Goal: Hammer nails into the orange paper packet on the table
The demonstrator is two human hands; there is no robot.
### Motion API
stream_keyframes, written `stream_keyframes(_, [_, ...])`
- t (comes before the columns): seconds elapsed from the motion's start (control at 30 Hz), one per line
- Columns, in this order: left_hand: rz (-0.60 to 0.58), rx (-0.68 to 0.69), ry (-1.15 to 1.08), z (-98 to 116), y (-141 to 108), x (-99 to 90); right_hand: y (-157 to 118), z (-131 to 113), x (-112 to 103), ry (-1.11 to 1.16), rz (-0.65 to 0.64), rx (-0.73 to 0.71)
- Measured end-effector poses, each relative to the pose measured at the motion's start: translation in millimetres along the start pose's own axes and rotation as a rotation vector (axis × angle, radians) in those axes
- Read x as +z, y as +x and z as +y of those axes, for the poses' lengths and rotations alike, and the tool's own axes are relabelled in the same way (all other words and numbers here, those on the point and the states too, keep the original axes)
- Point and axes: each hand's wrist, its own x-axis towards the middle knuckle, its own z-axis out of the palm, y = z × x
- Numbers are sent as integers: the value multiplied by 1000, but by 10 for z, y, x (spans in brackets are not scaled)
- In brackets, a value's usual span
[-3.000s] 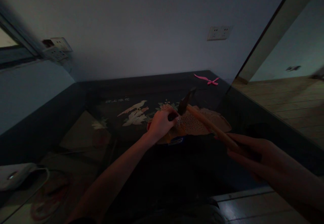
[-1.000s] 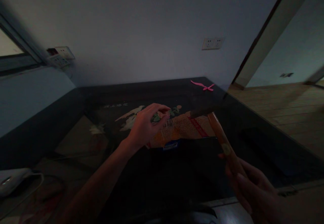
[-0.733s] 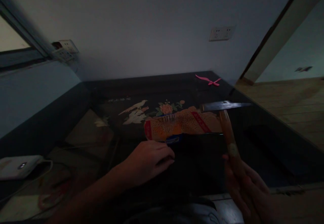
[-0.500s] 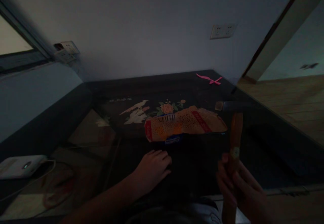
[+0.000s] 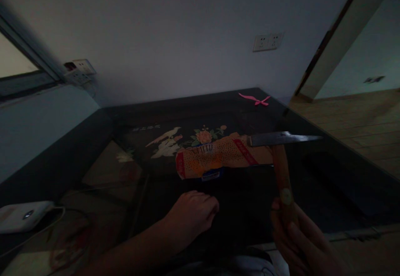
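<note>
My right hand [image 5: 295, 236] is wrapped round the wooden handle of a hammer [image 5: 283, 167], held upright over the table's near right part. Its dark metal head lies crosswise at the top, blunt at the left and tapering to a point at the right. Resting near the front of the table, my left hand [image 5: 195, 211] is loosely curled with no object visible in it. Beyond it lies a crumpled tan printed packet [image 5: 215, 155] with red bands, black specks and blue patches. The hammer overlaps the packet's right end in view; contact cannot be made out.
The glossy dark table [image 5: 175, 109] bears a printed flower and bird design. A pink ribbon [image 5: 256, 100] lies at the far right. At the left edge sits a white power bank [image 5: 26, 216] with a cable. Wall sockets [image 5: 268, 42] are behind.
The hammer has turned in my right hand, so its head now shows side-on with the point to the right, and it leans left. My left hand has shifted slightly right and curled more.
</note>
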Motion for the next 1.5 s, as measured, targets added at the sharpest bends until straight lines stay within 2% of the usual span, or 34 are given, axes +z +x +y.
stream_keyframes(0.13, [184,114,-268,0,-40,-465,42,-37,17,25,11,-1])
stream_keyframes(0.27, [433,50,-420,-207,210,-812,60,-60,44,89,47,12])
stream_keyframes(0.37, [594,-11,-577,-426,555,-866,62,-46,27,115,97,20])
stream_keyframes(0.5, [737,-40,-682,-615,911,-722,74,5,-89,-5,109,-17])
stream_keyframes(0.63, [752,-8,-680,-656,1008,-546,88,43,-183,-98,94,-65])
stream_keyframes(0.73, [732,8,-652,-662,1009,-460,99,47,-168,-100,123,-64])
stream_keyframes(1.07, [694,17,-592,-682,999,-370,205,-37,-85,-136,103,-41])
stream_keyframes(1.2, [720,27,-600,-692,1005,-347,206,-214,-2,-248,-24,-25])
stream_keyframes(1.33, [700,6,-586,-695,1005,-350,191,-478,119,-490,6,-105])
stream_keyframes(1.5, [684,-38,-586,-695,1021,-340,216,-895,200,-837,-23,-223])
